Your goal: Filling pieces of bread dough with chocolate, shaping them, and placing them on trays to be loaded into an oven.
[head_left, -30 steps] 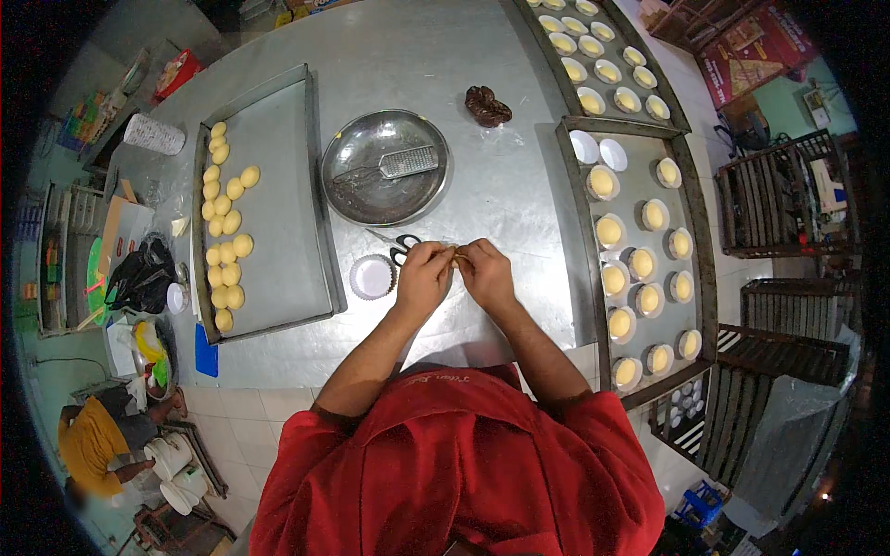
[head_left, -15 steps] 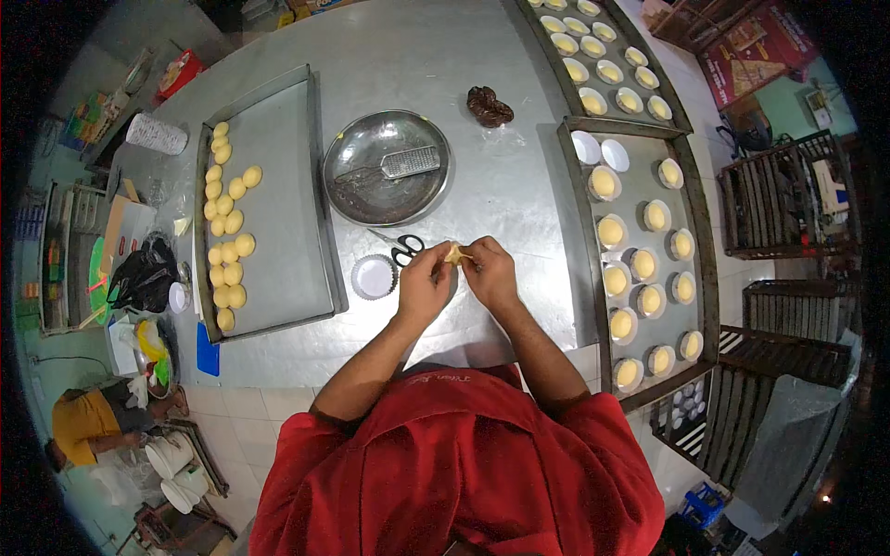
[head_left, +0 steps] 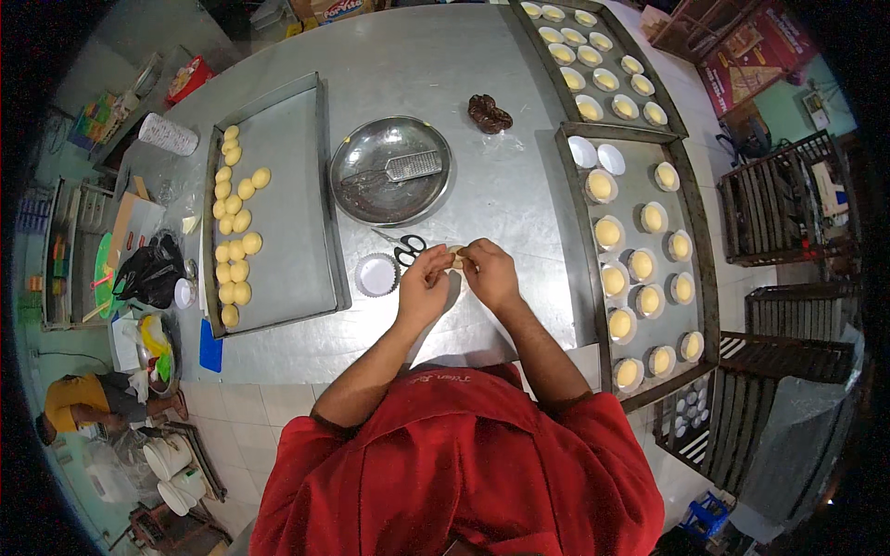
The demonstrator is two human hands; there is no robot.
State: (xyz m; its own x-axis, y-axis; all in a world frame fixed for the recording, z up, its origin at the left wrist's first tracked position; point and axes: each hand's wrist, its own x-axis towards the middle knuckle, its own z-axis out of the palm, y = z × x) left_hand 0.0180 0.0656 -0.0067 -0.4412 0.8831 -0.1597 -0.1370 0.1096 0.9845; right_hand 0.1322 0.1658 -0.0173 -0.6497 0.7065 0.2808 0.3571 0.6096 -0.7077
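Observation:
Over the metal table (head_left: 505,208), a piece of dough (head_left: 455,259) is pinched between my two hands. My left hand (head_left: 425,289) grips its left side and my right hand (head_left: 492,276) its right side, so the fingers cover most of it. Just left of my left hand stands a fluted cup (head_left: 376,274) with a pale inside. Black-handled scissors (head_left: 410,247) lie beside the fingertips. Beyond them sits a wide metal bowl (head_left: 348,148) containing a flat grater (head_left: 413,167) and what looks like a wire whisk (head_left: 363,178).
A metal tray (head_left: 287,278) on the left carries several dough balls (head_left: 242,221). To the right, another tray (head_left: 593,306) has dough in white cups (head_left: 642,265), and a further tray (head_left: 681,128) adjoins it. A dark brown lump (head_left: 489,114) lies behind. Far left, a person (head_left: 79,403) crouches.
The dough between my fingers has changed shape and now looks flatter and more covered. My hands stay at about the same place. The view has shifted slightly.

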